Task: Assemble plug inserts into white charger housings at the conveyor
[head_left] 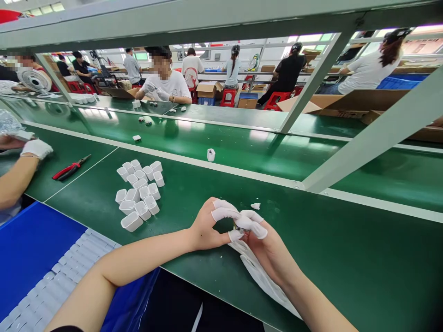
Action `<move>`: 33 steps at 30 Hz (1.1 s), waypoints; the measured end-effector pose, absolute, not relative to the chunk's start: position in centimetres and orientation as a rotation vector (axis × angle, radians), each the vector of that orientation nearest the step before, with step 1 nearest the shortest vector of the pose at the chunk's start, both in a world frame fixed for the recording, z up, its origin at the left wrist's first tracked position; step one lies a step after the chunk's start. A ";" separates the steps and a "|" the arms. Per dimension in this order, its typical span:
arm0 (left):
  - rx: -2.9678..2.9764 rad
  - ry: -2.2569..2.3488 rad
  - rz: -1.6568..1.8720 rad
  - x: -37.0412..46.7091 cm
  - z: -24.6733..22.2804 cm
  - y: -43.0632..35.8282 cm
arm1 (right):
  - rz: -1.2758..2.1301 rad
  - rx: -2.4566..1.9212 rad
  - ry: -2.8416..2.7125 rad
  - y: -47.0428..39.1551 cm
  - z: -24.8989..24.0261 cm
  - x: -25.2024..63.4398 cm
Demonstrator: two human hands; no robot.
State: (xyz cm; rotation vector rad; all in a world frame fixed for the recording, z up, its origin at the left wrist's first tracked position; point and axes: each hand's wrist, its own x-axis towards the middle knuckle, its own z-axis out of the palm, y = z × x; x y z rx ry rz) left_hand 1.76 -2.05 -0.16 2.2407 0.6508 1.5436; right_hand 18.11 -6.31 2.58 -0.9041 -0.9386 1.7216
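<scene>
My left hand and my right hand meet above the green bench, with white covers on several fingertips. Both are closed around a small part with a metallic edge; the fingers hide most of it, so its kind does not show. Beneath my right hand lies a long white strip of thin material. Just beyond my hands rests a crumpled white scrap. To the left of my hands stand several white open-topped plastic housings in a loose cluster.
Pliers with red and black handles lie at left near a co-worker's gloved hand. One white housing sits on the conveyor belt. A slanted metal post rises at right. A blue bin holds rows of white pieces.
</scene>
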 end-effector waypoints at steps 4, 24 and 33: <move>2.342 0.776 1.472 1.6 0.0 -2.0 | 1.493 -1.010 -1.009 -6.3 2.0 18.1; 2.218 0.368 1.624 2.1 0.4 -1.7 | 2.009 -0.539 -0.788 -6.6 0.8 17.7; 2.191 0.329 1.559 1.8 0.1 -1.1 | 2.076 -0.494 -0.722 -6.6 0.5 17.7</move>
